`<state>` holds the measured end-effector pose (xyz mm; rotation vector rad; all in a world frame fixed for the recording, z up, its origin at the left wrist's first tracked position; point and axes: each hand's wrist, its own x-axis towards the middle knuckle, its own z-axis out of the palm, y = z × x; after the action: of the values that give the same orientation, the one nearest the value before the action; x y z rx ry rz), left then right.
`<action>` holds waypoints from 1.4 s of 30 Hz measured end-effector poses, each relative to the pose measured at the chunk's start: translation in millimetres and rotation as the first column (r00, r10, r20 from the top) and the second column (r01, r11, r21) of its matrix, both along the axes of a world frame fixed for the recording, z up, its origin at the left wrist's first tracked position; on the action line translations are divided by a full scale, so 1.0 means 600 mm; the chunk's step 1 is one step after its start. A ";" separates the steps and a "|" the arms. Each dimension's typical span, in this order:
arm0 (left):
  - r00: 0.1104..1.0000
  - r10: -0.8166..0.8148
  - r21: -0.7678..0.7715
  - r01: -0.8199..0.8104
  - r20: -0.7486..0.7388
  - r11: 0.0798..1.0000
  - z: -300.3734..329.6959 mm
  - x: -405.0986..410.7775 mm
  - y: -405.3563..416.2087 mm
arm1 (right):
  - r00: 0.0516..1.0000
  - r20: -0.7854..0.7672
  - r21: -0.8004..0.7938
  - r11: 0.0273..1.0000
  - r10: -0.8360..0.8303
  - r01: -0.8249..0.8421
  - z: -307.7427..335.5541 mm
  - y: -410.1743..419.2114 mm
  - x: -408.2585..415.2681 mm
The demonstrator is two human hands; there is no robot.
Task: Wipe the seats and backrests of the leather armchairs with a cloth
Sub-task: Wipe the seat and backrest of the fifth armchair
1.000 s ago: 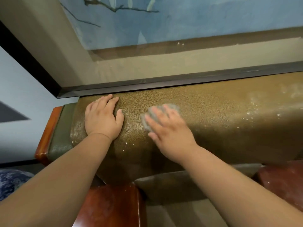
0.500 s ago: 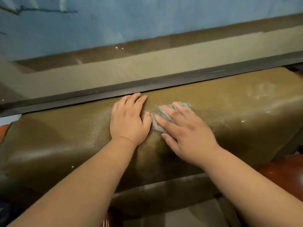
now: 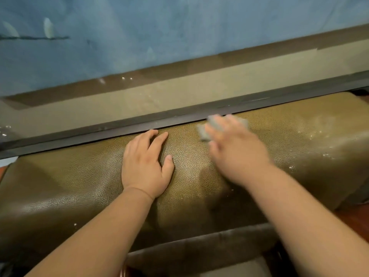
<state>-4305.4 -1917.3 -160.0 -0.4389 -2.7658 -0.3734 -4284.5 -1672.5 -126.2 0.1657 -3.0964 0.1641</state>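
centre frame: left hand (image 3: 144, 166) flat, fingers straight, on olive leather backrest (image 3: 289, 156) top | centre right: right hand (image 3: 235, 152), blurred, fingers extended, presses grey cloth (image 3: 207, 129) near backrest's rear edge | cloth looks soft, light; best held under flat fingers

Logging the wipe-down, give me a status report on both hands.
Left hand flat on backrest. Right hand presses grey cloth near top edge, blurred. White specks ahead, nothing blocking.

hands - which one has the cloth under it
The right hand, blurred, presses the grey cloth against the backrest top. The left hand lies flat on bare leather, with no cloth.
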 end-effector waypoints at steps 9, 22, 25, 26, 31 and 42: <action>1.000 -0.008 0.007 0.008 -0.021 1.000 0.003 0.003 0.003 | 0.997 -0.067 -0.038 0.998 0.045 -0.047 -0.006 -0.011 0.065; 0.970 0.189 -0.207 -0.155 0.155 0.966 0.066 0.034 0.066 | 0.994 -0.090 -0.016 0.998 0.053 -0.055 -0.019 0.131 0.159; 0.983 0.004 -0.108 0.016 0.185 0.994 0.083 0.032 0.181 | 0.975 -0.081 0.051 0.978 0.205 -0.201 -0.012 0.187 0.159; 0.978 -0.084 -0.077 0.100 0.192 0.992 0.083 0.029 0.224 | 0.988 -0.100 0.047 0.992 0.121 -0.117 -0.011 0.223 0.152; 0.985 -0.149 -0.184 0.163 0.083 0.969 0.036 0.017 0.298 | 0.826 -0.137 -0.179 0.833 -0.548 0.523 -0.001 0.379 0.125; 0.983 -0.183 -0.154 0.185 0.028 0.971 0.018 0.007 0.295 | 0.944 -0.020 -0.067 0.942 -0.330 0.328 0.015 0.385 0.034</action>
<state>-4301.0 -1740.4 -149.5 -0.7380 -2.7862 -0.2029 -4264.1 -1441.3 -117.4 -0.3474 -3.0245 0.2425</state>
